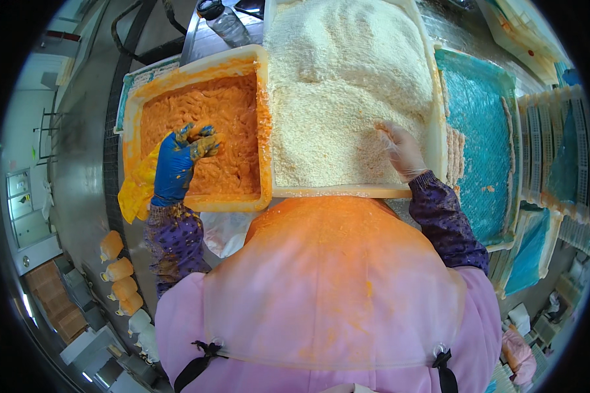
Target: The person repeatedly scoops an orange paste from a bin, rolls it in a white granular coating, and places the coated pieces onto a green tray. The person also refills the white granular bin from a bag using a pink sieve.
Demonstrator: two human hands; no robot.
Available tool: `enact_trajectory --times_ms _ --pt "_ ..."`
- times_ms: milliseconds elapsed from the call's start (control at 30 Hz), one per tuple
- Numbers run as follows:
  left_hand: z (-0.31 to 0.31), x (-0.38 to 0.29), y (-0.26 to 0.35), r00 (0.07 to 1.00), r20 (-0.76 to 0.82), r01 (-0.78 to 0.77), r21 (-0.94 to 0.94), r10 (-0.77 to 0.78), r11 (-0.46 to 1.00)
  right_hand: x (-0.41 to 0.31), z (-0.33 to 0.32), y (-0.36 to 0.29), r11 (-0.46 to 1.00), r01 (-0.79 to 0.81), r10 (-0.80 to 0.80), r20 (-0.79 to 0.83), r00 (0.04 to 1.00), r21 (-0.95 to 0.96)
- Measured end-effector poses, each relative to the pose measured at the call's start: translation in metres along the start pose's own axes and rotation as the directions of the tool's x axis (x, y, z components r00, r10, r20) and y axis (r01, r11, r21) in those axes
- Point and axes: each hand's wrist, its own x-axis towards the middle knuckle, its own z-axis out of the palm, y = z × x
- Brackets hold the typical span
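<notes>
My left hand (189,152), in a blue glove smeared with orange, is over a plastic tub (264,127) of thick orange meat mixture (231,172). Its fingers are bent together around some orange-coated stuff, whose shape I cannot make out. My right hand (398,147), in a clear thin glove, is above the pale breadcrumbs (324,132) that fill a white tub (344,190). Thumb and fingertips pinch a small crumb-coated piece (381,126). To the right, crumbed strips (455,157) lie along the edge of a tray lined with blue-green plastic (482,147).
Stacked plastic trays (553,147) stand at the far right. A clear bottle (226,24) with a black lid is on the metal table behind the orange tub. Another tray (147,73) of strips sits at the back left. Jugs (123,280) stand on the floor.
</notes>
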Motion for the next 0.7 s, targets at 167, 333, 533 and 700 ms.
enact_trajectory --times_ms 167,333,533,700 --pt "0.081 0.013 0.056 0.977 0.205 0.018 0.144 -0.048 0.989 0.002 0.000 0.005 0.994 0.017 -0.017 0.007 1.000 -0.111" --pt "0.155 0.068 0.003 0.924 0.364 -0.142 0.614 -0.119 0.776 0.007 -0.002 0.011 0.999 -0.026 0.025 -0.007 1.000 -0.043" --pt "0.148 0.085 -0.054 0.916 0.333 -0.381 0.896 0.225 0.228 0.006 0.002 0.014 0.998 -0.056 0.056 -0.023 0.998 -0.007" --pt "0.122 0.086 -0.058 0.929 0.274 -0.362 0.805 0.247 0.469 0.009 0.017 -0.012 0.972 0.120 -0.144 -0.109 0.984 -0.203"
